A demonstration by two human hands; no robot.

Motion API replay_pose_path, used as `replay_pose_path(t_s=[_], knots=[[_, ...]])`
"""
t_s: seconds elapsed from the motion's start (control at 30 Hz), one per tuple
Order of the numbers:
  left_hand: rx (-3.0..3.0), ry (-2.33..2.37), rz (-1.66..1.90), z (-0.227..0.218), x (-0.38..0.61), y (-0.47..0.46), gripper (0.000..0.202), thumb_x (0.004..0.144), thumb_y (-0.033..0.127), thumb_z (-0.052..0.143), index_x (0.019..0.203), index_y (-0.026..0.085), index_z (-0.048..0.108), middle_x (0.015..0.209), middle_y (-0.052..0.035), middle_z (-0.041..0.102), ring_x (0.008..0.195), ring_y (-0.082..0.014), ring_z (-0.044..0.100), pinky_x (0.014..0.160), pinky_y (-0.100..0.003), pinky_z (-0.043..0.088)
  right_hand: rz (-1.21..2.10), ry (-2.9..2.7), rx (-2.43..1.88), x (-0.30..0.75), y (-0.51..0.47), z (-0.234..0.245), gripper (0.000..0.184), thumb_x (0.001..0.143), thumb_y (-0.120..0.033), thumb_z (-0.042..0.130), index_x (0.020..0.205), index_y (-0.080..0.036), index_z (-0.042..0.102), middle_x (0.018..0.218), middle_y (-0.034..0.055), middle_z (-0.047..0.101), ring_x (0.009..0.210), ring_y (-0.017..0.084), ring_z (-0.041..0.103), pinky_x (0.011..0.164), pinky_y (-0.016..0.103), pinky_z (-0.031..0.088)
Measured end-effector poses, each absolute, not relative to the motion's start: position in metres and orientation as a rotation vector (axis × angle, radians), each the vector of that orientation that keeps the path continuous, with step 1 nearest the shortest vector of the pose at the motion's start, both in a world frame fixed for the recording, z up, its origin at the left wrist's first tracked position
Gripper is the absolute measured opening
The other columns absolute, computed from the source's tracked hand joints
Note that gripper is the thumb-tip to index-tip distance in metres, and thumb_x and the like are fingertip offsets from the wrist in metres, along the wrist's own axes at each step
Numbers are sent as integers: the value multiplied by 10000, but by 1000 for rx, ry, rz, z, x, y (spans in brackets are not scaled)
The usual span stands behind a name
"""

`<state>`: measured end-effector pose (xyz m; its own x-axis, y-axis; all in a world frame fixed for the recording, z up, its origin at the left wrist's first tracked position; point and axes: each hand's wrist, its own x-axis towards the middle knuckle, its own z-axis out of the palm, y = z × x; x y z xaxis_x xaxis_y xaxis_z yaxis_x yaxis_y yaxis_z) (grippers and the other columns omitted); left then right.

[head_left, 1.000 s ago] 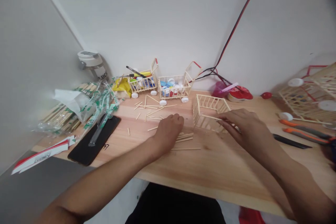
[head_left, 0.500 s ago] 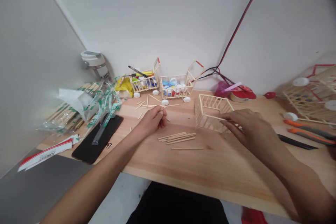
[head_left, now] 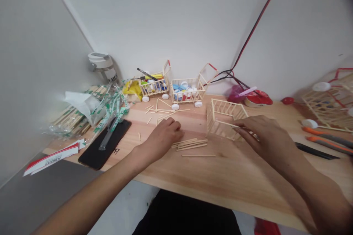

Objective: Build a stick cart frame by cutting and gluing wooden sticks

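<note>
My right hand (head_left: 261, 132) pinches the near top rail of an open basket frame (head_left: 213, 117) built of thin wooden sticks, which stands on the table. The hand covers the frame's right end. My left hand (head_left: 165, 134) is low over the table, back upward and fingers curled, at the left end of a small pile of wooden sticks (head_left: 192, 144). Its fingertips are hidden, so what they hold, if anything, does not show. A single stick (head_left: 198, 156) lies in front of the pile. Short cut sticks (head_left: 162, 111) are scattered behind my left hand.
Two small stick carts (head_left: 154, 87) with white wheels stand by the wall, filled with coloured bits. Bagged sticks (head_left: 74, 117) and a black phone (head_left: 104, 145) lie left, near a lidded jar (head_left: 103, 67). Orange-handled pliers (head_left: 325, 137) and another stick cart (head_left: 328, 106) are right.
My left hand has moved down and slightly right, from behind the stick pile to its left end, and turned back upward. My right hand keeps hold of the frame. The view has shifted slightly.
</note>
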<state>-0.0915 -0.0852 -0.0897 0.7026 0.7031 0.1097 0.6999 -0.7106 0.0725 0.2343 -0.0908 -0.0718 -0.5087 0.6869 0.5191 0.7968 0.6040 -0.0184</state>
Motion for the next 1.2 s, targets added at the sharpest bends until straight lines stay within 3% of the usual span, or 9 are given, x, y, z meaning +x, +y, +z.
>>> replay_pose_path(t_s=[0.2, 0.3, 0.37, 0.43, 0.57, 0.67, 0.87, 1.2], knots=[[2770, 1681, 353, -79, -113, -88, 170, 927, 179, 573, 796, 139, 674, 955, -111, 663, 960, -259, 544, 834, -413, 460, -315, -2335, -1177, 234, -90, -75, 239, 995, -363, 479, 1000, -204, 657, 917, 90, 741, 847, 287, 642, 732, 419, 449], [2682, 1565, 532, -77, -97, -101, 195, 978, 285, 530, 993, 144, 663, 1044, -96, 675, 1003, -233, 570, 926, -396, 470, -302, -2329, -1184, 233, -91, -74, 227, 989, -348, 492, 1006, -202, 664, 924, 88, 746, 851, 284, 647, 733, 416, 447], [2667, 1487, 449, -80, -77, -114, 432, 929, 401, 614, 1256, 121, 571, 1120, -112, 670, 1056, -259, 575, 958, -411, 473, -288, -2330, -1197, 232, -92, -72, 217, 987, -333, 496, 1005, -203, 668, 922, 86, 747, 849, 281, 648, 730, 413, 445], [2695, 1418, 289, -83, -58, -126, 605, 864, 480, 681, 1301, 90, 526, 1184, -144, 646, 1097, -293, 565, 987, -439, 464, -284, -2333, -1201, 231, -92, -70, 219, 988, -328, 491, 988, -201, 670, 909, 86, 746, 836, 278, 647, 726, 412, 443], [2676, 1319, 80, -82, -42, -136, 191, 898, 174, 619, 1086, 143, 594, 1101, -101, 642, 1047, -252, 565, 924, -389, 481, -298, -2353, -1207, 231, -93, -68, 229, 990, -333, 489, 972, -194, 671, 895, 89, 743, 823, 277, 642, 726, 413, 439], [2727, 1150, 59, -75, -48, -138, 170, 873, 48, 544, 990, 167, 579, 1050, -84, 627, 1002, -216, 550, 904, -358, 469, -289, -2341, -1239, 228, -95, -67, 204, 982, -323, 511, 986, -201, 674, 920, 85, 749, 836, 279, 649, 720, 408, 435], [2931, 1126, -65, -78, -64, -151, 216, 781, 4, 548, 937, 153, 537, 968, -79, 576, 906, -230, 507, 808, -361, 452, -226, -2343, -1269, 211, -99, -62, 182, 978, -300, 518, 965, -203, 671, 900, 66, 749, 823, 277, 650, 704, 402, 426], [3025, 1426, -178, -105, -86, -139, 177, 830, 30, 491, 952, 157, 511, 943, -92, 567, 848, -238, 520, 710, -359, 447, -207, -2349, -1164, 198, -118, -60, 216, 991, -325, 496, 969, -210, 678, 872, 65, 732, 811, 242, 649, 741, 391, 433]])
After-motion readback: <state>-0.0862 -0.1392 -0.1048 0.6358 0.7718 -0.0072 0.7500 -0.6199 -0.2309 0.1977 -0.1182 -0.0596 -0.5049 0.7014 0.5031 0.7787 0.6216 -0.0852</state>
